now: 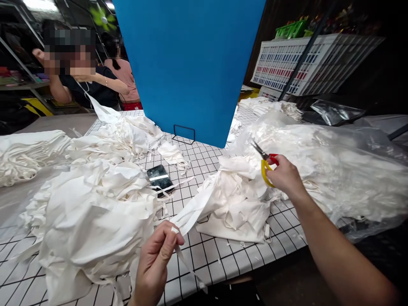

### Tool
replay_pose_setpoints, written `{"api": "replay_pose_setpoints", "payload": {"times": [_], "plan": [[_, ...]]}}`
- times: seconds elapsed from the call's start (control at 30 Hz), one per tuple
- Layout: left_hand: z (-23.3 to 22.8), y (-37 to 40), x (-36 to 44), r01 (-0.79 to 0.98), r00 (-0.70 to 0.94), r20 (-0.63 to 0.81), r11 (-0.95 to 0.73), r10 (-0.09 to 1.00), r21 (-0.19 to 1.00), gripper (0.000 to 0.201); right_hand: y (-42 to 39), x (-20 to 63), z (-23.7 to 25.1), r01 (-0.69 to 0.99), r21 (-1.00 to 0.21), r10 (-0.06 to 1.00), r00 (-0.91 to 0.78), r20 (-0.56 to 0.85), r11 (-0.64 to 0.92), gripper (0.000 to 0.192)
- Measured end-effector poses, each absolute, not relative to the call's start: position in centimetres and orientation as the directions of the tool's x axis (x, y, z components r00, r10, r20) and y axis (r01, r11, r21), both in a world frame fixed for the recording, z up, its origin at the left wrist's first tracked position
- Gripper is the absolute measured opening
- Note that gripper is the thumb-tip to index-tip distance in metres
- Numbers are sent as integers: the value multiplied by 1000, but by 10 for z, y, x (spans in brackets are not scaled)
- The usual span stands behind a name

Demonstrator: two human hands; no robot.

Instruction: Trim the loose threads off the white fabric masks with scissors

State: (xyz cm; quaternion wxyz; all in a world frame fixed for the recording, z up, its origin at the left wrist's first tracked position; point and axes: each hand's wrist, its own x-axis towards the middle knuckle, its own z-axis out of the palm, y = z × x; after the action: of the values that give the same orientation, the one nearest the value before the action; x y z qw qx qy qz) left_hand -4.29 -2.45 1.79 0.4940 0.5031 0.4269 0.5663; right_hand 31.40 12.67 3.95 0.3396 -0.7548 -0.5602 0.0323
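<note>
My left hand (159, 255) pinches the end of a white fabric strip (196, 210) near the table's front edge. That strip runs back to a pile of white cloth pieces (236, 199) in the middle, and a thin tail hangs below my fingers. Over the right side of the pile, my right hand (283, 174) grips a pair of scissors (264, 159) with one red and one yellow handle. Their blades point up and left, away from the strip. A larger heap of white cloth (98, 221) lies to the left of my left hand.
A dark phone (160, 180) lies between the piles on the grid-patterned tablecloth (223, 259). Behind stands a tall blue board (191, 63). Clear plastic bags of white cloth (357, 170) fill the right side. Across the table, a person (92, 80) handles white fabric.
</note>
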Motion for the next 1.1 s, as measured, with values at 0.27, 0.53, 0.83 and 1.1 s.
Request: {"api": "replay_pose_setpoints", "payload": {"times": [0.27,0.53,0.83,1.1], "plan": [[20,-31,-57,-89,-108,131,-141,985,986,33,130,213,7,633,-690,922,-361,140,352,18],[-1,-20,-91,550,-145,24,61,989,833,37,156,216,9,623,-687,927,-240,288,375,14],[25,-31,-16,174,117,-132,111,984,979,46,44,197,45,652,-501,781,-238,577,569,11],[0,-9,35,-546,307,-425,524,851,654,42,-37,180,23,753,-360,787,-325,524,550,11]]}}
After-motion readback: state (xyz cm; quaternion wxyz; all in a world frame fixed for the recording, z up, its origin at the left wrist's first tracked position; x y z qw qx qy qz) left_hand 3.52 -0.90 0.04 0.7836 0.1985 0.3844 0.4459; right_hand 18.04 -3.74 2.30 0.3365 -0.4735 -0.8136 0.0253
